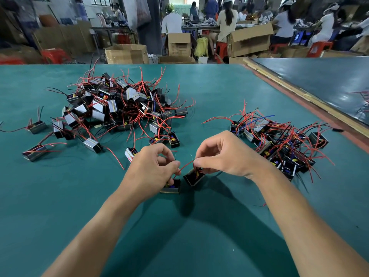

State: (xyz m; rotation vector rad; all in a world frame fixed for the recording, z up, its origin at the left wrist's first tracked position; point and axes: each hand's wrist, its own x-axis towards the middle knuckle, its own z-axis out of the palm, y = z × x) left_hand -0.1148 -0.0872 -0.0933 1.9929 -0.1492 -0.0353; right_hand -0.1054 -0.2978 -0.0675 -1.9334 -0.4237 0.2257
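Left grip (153, 166), centre frame: pinching red wire (184, 166) above black module (172, 187) on desk (60, 196). Right grip (225, 154): pinching same wire over tilted second module (194, 176). Large heap (119, 104) upper left, small heap (279, 140) right.

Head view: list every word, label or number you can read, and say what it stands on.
No text is legible.
The cardboard box: dark print, too blurred to read.
The left pile: white marks on one module, too small.
The red wire pinched by left hand and right hand: no label.

Head-worn wide-angle view
Looking forward and down, close above left hand (153, 166) and right hand (225, 154) on green table (60, 196).
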